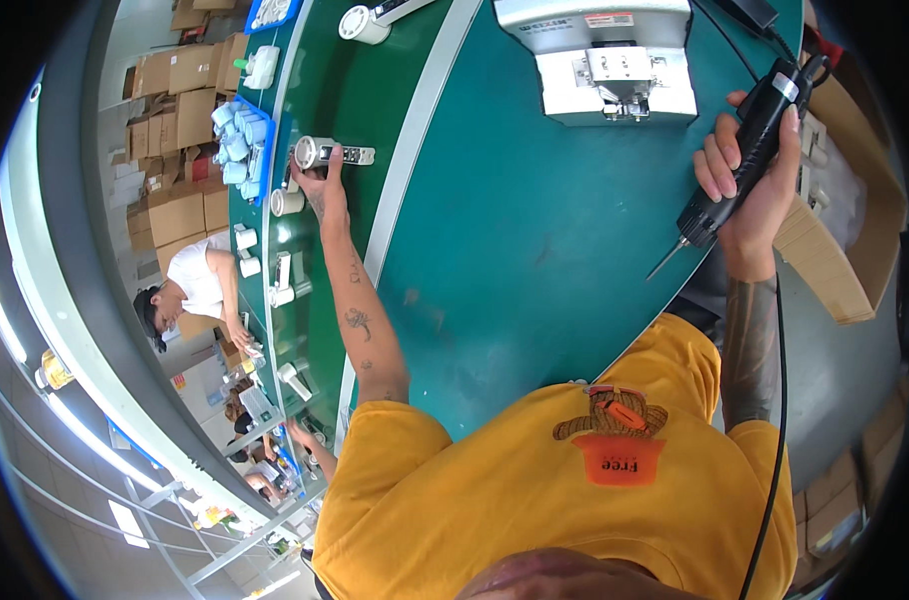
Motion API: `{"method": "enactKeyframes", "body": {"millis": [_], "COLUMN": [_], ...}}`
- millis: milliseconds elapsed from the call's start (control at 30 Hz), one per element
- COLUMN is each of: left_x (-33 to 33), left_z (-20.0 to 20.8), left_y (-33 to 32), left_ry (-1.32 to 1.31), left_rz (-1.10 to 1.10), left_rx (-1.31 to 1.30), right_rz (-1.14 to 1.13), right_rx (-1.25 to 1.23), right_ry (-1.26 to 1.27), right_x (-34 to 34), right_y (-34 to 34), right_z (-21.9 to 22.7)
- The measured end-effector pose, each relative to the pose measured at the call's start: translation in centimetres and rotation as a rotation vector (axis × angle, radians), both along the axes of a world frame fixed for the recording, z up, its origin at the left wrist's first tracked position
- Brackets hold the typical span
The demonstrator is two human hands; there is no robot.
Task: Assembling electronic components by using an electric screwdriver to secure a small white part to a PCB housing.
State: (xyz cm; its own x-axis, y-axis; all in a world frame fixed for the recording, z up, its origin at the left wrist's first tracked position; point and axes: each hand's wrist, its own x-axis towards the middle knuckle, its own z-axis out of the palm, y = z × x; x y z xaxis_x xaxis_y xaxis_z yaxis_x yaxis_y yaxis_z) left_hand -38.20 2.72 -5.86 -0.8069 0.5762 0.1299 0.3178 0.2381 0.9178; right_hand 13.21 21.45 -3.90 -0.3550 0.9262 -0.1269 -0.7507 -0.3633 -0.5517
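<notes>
My left hand (323, 188) reaches far out over the green conveyor belt (325, 90), its fingers on a white and grey cylindrical device (320, 152) that lies on its side there. My right hand (750, 190) is raised at the right above the green worktable (535, 230), wrapped around a black electric screwdriver (750, 140) with its thin bit pointing down and left. A black cable (777, 400) hangs from the tool past my yellow shirt.
A grey boxy machine (615, 60) stands at the table's far edge. More white devices (285, 202) ride the belt beside a blue tray of white parts (243, 140). An open cardboard box (855, 260) sits at the right. A person in a white shirt (200, 275) works across the belt.
</notes>
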Motion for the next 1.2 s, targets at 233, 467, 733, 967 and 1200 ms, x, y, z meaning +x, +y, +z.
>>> {"method": "enactKeyframes", "body": {"millis": [233, 467, 733, 967, 1200], "left_x": [6.2, 24.4, 34.5, 35.3, 36.0], "left_z": [2.1, 3.8, 1.3, 0.6, 0.1], "left_y": [0.1, 3.4, 5.8, 6.0, 6.3], "left_ry": [0.119, -0.332, 0.035, 0.215, 0.311], "left_rz": [0.103, -0.052, -0.047, -0.008, -0.004], "left_rx": [0.217, 0.308, 0.025, 0.024, 0.010], "right_rz": [0.016, 0.023, 0.033, -0.028, -0.307], "right_rx": [0.005, -0.026, -0.018, 0.136, 0.663], "right_ry": [-0.006, -0.009, 0.001, -0.279, -0.526], "right_x": [0.5, 0.0, 0.3, -1.5, -9.6], "right_y": [0.2, 0.1, 0.4, 1.2, 0.7], "right_z": [-0.2, 0.0, -0.9, 6.0, 18.0]}}
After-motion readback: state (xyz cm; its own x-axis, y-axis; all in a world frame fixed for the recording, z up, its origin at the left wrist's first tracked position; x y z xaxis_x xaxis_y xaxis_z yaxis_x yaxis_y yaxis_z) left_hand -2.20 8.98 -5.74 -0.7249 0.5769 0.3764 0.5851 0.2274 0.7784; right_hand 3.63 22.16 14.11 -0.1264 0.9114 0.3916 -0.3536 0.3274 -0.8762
